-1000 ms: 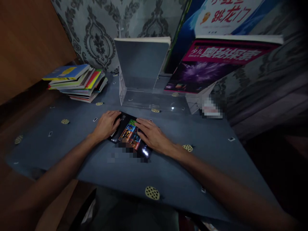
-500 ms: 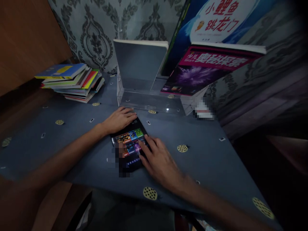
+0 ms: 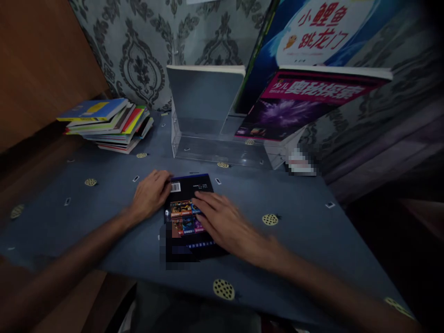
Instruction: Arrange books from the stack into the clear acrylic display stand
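Note:
A black book [image 3: 182, 194] lies flat on the table, with its back cover up. The cover has a white barcode near the top left and two rows of small colour pictures. My left hand [image 3: 151, 193] is at the book's upper left edge, its fingers bent together against that edge. Stretched out across the right half of the cover, my right hand [image 3: 225, 222] rests with fingers flat and hides some of the pictures. A pixelated patch covers the book's lower left corner.
Behind the book stands a clear plastic book stand [image 3: 222, 152], holding a grey-backed book [image 3: 206, 97] and a purple magazine [image 3: 298, 106]. A tall blue book [image 3: 322, 32] rises behind them. Stacked books [image 3: 111, 122] sit at the back left. A patterned cloth covers the table [image 3: 294, 249].
My left hand has moved off the cover's top to its left edge, and its fingers have curled, uncovering the barcode. The right hand has slid farther up and over the cover.

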Demonstrator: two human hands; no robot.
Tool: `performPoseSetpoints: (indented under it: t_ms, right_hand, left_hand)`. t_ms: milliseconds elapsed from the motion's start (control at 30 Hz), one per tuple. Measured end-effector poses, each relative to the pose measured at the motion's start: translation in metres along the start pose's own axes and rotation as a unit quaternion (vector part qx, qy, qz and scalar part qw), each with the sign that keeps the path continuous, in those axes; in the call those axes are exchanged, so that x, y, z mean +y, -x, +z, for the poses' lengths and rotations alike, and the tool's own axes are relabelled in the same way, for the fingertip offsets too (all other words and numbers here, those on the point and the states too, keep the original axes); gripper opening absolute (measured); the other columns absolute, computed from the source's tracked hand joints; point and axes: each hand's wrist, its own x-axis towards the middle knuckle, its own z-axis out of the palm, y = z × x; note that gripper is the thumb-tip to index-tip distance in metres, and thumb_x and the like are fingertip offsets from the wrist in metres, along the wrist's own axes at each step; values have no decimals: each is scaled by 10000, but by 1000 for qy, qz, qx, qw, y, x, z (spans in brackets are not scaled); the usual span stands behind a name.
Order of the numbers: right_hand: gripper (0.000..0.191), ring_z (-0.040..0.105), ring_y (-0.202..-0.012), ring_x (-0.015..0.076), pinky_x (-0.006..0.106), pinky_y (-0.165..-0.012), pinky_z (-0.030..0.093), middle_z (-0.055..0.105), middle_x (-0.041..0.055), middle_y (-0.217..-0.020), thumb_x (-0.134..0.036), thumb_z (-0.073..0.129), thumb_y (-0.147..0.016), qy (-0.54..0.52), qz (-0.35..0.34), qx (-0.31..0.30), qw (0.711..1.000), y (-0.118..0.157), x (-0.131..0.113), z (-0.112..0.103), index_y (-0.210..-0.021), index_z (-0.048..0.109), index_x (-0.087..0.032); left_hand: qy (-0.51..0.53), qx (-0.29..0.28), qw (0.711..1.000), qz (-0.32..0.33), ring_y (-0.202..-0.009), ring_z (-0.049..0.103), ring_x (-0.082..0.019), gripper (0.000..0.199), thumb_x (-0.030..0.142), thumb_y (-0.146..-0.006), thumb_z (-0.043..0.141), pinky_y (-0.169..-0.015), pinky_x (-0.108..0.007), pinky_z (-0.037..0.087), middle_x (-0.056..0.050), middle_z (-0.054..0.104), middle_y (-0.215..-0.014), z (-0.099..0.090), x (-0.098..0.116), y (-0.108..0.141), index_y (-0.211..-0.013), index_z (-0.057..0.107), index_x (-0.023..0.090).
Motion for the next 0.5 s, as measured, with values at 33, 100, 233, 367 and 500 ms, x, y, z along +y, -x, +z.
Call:
performPoseSetpoints:
  t_ms: [33,100,233,367,500]
  right_hand:
    - [391,547,-1340,286,535,-1093,487,600,150,-1428,-255,411,-1034,-13,-23,-13,1000,-12,2,6,-1381,573,-175]
    - [422,481,-1413,276,514,-1156,441,549,176,-1479,-202,421,-1016,-28,-64,-49,996,-38,2,21,-1416,526,-121]
    - [418,471,-1426,270,495,-1216,363,565,209,-1451,-121,460,-981,-20,-87,-76,993,-73,3,45,-1391,524,-70]
    - [455,466,-1436,261,517,-1228,335,557,197,-1470,-126,477,-981,-16,-100,-79,992,-76,13,53,-1434,486,-89]
    - [449,436,-1460,250,497,-1231,343,541,185,-1495,-150,409,-1010,-9,-73,-65,995,-61,35,47,-1446,485,-73]
  left_hand:
    - [-1,-5,1000,2,-981,636,-248,221,251,-980,450,-873,-393,543,-85,692,-1013,1,-1,4,-1120,610,189]
    - [0,0,1000,4,-1011,638,-257,295,213,-960,448,-886,-406,548,-101,691,-1056,4,-3,9,-1230,562,177]
    - [24,54,998,9,-1058,663,-230,570,81,-891,393,-929,-393,549,-114,695,-1146,10,-8,13,-1456,359,151]
    - [23,54,998,16,-1065,669,-225,597,87,-898,381,-949,-406,546,-102,701,-1155,10,-9,13,-1486,323,176]
    - [-11,23,1000,13,-1044,659,-239,542,94,-912,388,-941,-407,543,-98,700,-1131,7,-5,13,-1447,388,178]
